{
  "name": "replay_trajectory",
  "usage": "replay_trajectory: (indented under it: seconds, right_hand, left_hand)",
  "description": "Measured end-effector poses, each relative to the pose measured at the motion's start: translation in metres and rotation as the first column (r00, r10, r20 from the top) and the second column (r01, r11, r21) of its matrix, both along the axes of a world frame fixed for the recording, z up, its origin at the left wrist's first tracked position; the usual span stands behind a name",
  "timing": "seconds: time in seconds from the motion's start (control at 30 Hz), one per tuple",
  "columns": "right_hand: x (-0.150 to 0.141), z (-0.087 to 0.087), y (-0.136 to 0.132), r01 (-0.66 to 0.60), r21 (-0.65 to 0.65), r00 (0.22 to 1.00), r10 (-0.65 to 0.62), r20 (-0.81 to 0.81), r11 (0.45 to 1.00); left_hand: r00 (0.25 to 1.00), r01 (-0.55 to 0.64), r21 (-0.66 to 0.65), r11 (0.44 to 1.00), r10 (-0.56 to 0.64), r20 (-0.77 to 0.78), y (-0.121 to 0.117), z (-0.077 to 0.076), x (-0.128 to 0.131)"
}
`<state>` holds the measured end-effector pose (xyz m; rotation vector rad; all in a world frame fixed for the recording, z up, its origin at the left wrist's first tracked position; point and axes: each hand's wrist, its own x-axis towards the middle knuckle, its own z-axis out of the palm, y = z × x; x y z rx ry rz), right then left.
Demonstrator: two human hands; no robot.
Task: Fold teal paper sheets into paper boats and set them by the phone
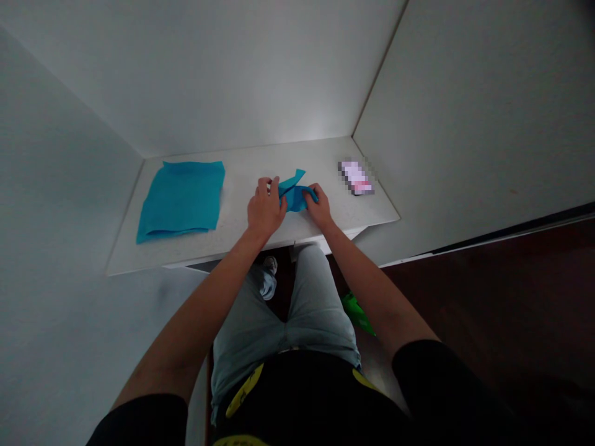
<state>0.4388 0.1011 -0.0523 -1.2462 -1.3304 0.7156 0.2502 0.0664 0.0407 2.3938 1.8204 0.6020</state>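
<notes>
Pixelated object (356, 178) on white counter (232, 241) blurred beyond recognition; blue cloth (295, 199) partly hidden by left hand (266, 207) and right hand (318, 205); green item (357, 314) on floor partly masked by right forearm (367, 285); black garment (307, 396) cut off by bottom edge, yellow print (244, 390) unreadable

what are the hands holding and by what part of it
Both hands hold a folded blue cloth by its opposite ends: the left hand has its left end, and the right hand has its right end.
</notes>
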Motion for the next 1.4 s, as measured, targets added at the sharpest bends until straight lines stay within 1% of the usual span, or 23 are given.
replay_trajectory:
  seconds: [0.1, 0.13, 0.17, 0.23, 0.3, 0.33, 0.43, 0.5, 0.57, 0.63, 0.7, 0.77, 0.83, 0.9, 0.97, 1.0, 1.07, 1.13, 1.17, 1.3, 1.37, 1.4]
  right_hand:
    - [0.0, 0.001, -0.001, -0.025, 0.015, 0.999, 0.025, 0.027, 1.0]
    - [0.0, 0.001, -0.001, -0.043, 0.015, 0.999, 0.042, 0.027, 0.999]
    - [-0.001, 0.001, -0.001, -0.059, 0.014, 0.998, 0.059, 0.023, 0.998]
    - [0.0, 0.002, -0.002, -0.074, 0.021, 0.997, 0.074, 0.011, 0.997]
    - [0.0, 0.003, -0.002, -0.061, 0.03, 0.998, 0.061, 0.002, 0.998]
    - [0.0, 0.003, -0.002, -0.047, 0.033, 0.999, 0.047, 0.0, 0.998]
    - [0.001, 0.003, -0.003, -0.017, 0.036, 1.0, 0.017, 0.003, 0.999]
    - [0.002, 0.003, -0.003, -0.014, 0.045, 1.0, 0.014, -0.002, 0.999]
    - [0.003, 0.002, -0.002, -0.015, 0.048, 1.0, 0.016, -0.021, 0.999]
    - [0.004, 0.001, 0.0, -0.032, 0.026, 0.997, 0.034, -0.064, 0.999]
    - [0.004, 0.0, 0.002, -0.066, -0.004, 0.99, 0.065, -0.122, 0.998]
    - [0.005, 0.0, 0.003, -0.095, -0.013, 0.981, 0.092, -0.171, 0.995]
    - [0.005, 0.0, 0.004, -0.099, 0.002, 0.975, 0.097, -0.2, 0.995]
    - [0.007, 0.001, 0.003, -0.09, 0.004, 0.971, 0.089, -0.222, 0.996]
    - [0.009, 0.002, 0.003, -0.071, -0.01, 0.966, 0.066, -0.252, 0.997]
    - [0.009, 0.002, 0.002, -0.062, -0.018, 0.961, 0.055, -0.27, 0.998]
    - [0.01, 0.002, 0.002, -0.043, -0.031, 0.951, 0.031, -0.307, 0.999]
    - [0.011, 0.003, 0.002, -0.035, -0.059, 0.947, 0.015, -0.322, 0.998]
    - [0.011, 0.003, 0.001, -0.036, -0.081, 0.948, 0.008, -0.317, 0.996]
    - [0.009, 0.009, 0.001, -0.039, -0.176, 0.966, -0.008, -0.26, 0.984]
    - [0.006, 0.014, 0.0, -0.089, -0.19, 0.967, 0.039, -0.251, 0.978]
    - [0.004, 0.016, -0.002, -0.139, -0.194, 0.964, 0.088, -0.251, 0.971]
  left_hand:
    - [0.995, 0.096, 0.024, 0.995, -0.095, -0.023, 0.003, 0.0, -0.006]
    - [0.992, 0.119, 0.018, 0.993, -0.118, -0.046, 0.004, -0.001, -0.006]
    - [0.991, 0.119, 0.004, 0.993, -0.118, -0.063, 0.005, -0.003, -0.007]
    - [0.997, 0.049, -0.037, 0.998, -0.051, -0.059, 0.008, -0.007, -0.008]
    - [0.999, -0.039, -0.086, 0.996, 0.038, -0.011, 0.013, -0.008, -0.01]
    - [0.998, -0.063, -0.1, 0.993, 0.065, 0.017, 0.017, -0.008, -0.013]
    - [0.992, -0.079, -0.131, 0.988, 0.09, 0.086, 0.031, -0.006, -0.025]
    - [0.981, -0.079, -0.179, 0.981, 0.108, 0.161, 0.041, -0.006, -0.036]
    - [0.951, -0.055, -0.246, 0.968, 0.126, 0.284, 0.049, -0.008, -0.047]
    - [0.898, -0.032, -0.289, 0.957, 0.154, 0.412, 0.054, -0.012, -0.058]
    - [0.852, -0.039, -0.312, 0.949, 0.195, 0.485, 0.056, -0.019, -0.067]
    - [0.826, -0.044, -0.334, 0.941, 0.223, 0.518, 0.053, -0.026, -0.073]
    - [0.793, -0.003, -0.373, 0.928, 0.23, 0.564, 0.048, -0.032, -0.075]
    - [0.73, 0.061, -0.401, 0.914, 0.233, 0.642, 0.043, -0.037, -0.073]
    - [0.685, 0.081, -0.385, 0.919, 0.23, 0.691, 0.039, -0.039, -0.069]
    - [0.687, 0.064, -0.369, 0.927, 0.227, 0.69, 0.038, -0.04, -0.067]
    - [0.727, -0.002, -0.328, 0.945, 0.226, 0.648, 0.037, -0.039, -0.066]
    - [0.756, -0.079, -0.294, 0.952, 0.249, 0.606, 0.037, -0.038, -0.07]
    - [0.757, -0.113, -0.281, 0.953, 0.265, 0.597, 0.037, -0.038, -0.074]
    - [0.718, -0.208, -0.237, 0.949, 0.312, 0.623, 0.034, -0.036, -0.089]
    - [0.686, -0.225, -0.229, 0.947, 0.321, 0.653, 0.03, -0.036, -0.092]
    - [0.668, -0.234, -0.23, 0.945, 0.328, 0.668, 0.028, -0.036, -0.092]
